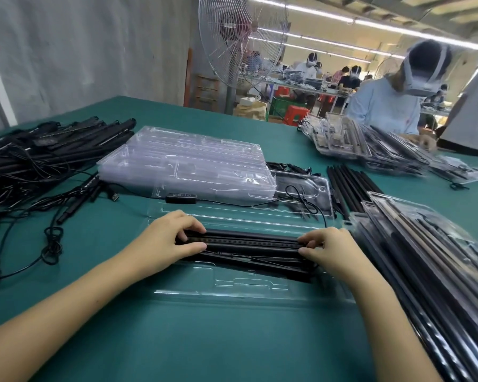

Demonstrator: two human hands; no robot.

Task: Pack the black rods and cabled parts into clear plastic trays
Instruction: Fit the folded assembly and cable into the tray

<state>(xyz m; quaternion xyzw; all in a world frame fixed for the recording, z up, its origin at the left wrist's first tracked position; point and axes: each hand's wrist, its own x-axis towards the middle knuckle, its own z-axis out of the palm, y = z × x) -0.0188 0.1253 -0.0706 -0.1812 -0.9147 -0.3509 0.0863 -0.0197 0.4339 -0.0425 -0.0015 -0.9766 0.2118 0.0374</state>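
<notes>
Between the two hands, a bundle of black rods is held crosswise over an open clear tray; whether the bundle rests in it cannot be determined. The left end is gripped by the left hand, fingers curled over the top and thumb on the near side, and the right end is gripped likewise by the right hand. Beyond the hands a stack of empty trays is placed, a pile of cabled parts is heaped left of the left hand, and filled trays are stacked right of the right hand.
</notes>
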